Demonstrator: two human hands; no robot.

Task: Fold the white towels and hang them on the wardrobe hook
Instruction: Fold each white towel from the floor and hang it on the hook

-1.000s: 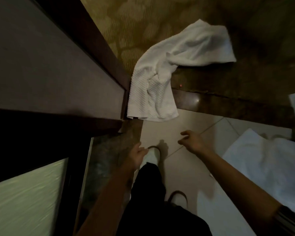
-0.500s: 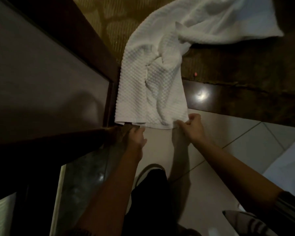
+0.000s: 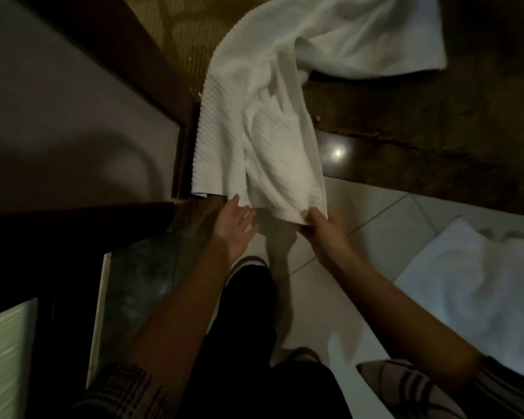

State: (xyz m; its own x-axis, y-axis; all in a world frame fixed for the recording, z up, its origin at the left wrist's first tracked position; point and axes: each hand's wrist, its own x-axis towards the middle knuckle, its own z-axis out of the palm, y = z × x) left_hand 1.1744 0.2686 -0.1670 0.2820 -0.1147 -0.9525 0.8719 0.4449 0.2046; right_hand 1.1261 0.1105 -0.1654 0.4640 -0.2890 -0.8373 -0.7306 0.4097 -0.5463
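White ribbed towel (image 3: 254, 140) on the floor (image 3: 375, 225): right hand (image 3: 324, 234) pinches its near corner, so the open left hand (image 3: 235, 222) should take the other corner.

Dim room, low light. Pale floor tiles (image 3: 372, 225) near bottom centre and right, grout lines showing. Glossy dark threshold strip (image 3: 406, 164) with a bright light reflection, dark patterned carpet (image 3: 176, 28) beyond. Grey wall panel (image 3: 58, 116) at left, dark wooden frame (image 3: 139, 55) along its edge. Frosted glass pane (image 3: 3, 358) at bottom-left corner.
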